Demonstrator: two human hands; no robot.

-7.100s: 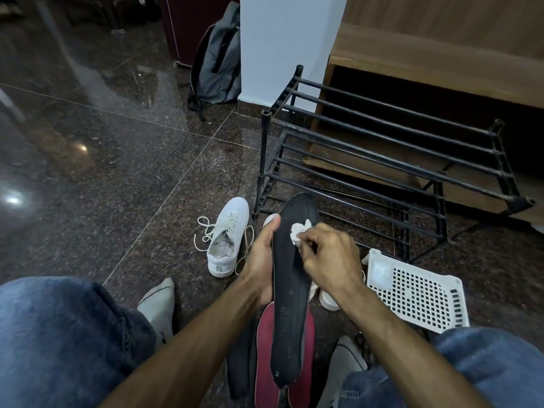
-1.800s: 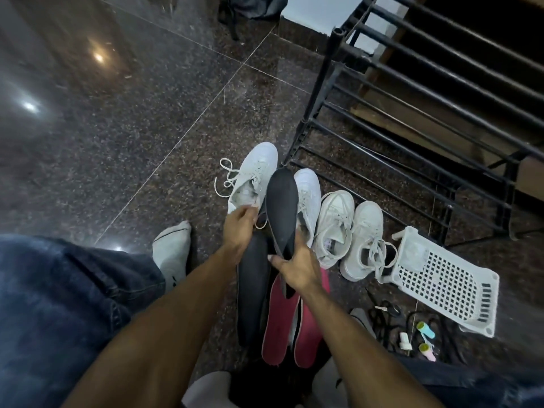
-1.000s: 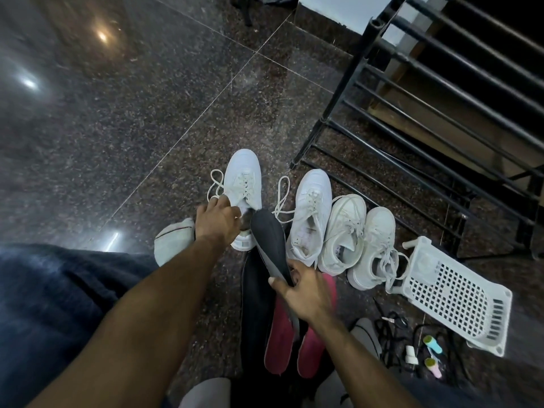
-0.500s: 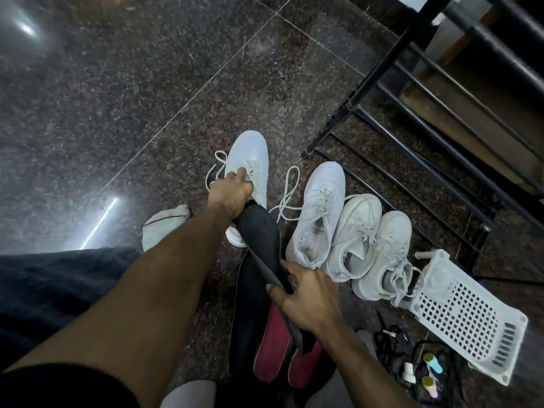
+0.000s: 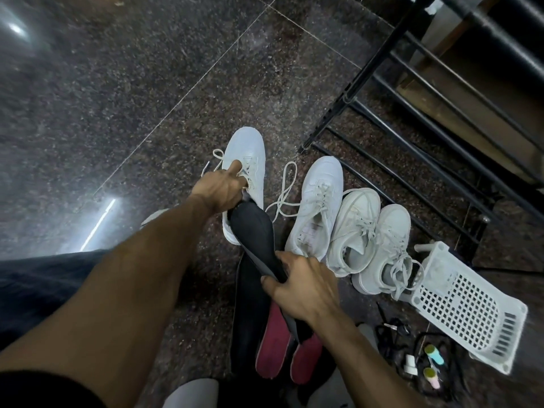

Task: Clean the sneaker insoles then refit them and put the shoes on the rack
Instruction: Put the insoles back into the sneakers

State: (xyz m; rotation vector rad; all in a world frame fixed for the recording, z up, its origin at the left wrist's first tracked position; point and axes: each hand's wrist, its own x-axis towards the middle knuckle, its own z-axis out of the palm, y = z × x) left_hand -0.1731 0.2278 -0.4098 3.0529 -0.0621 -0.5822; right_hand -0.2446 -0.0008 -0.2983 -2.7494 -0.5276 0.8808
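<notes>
One black insole entering the leftmost white sneaker, toe end hidden inside.
I see its long axis running from my right hand, fingers clamped around its heel half, up-left to my left hand, gripping the shoe's opening; three more sneakers stand rightward, rack cut off.

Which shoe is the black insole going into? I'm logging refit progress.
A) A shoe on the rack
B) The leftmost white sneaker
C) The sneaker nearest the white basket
B: the black insole tip sits at the leftmost white sneaker, whose opening the left hand holds.
</notes>
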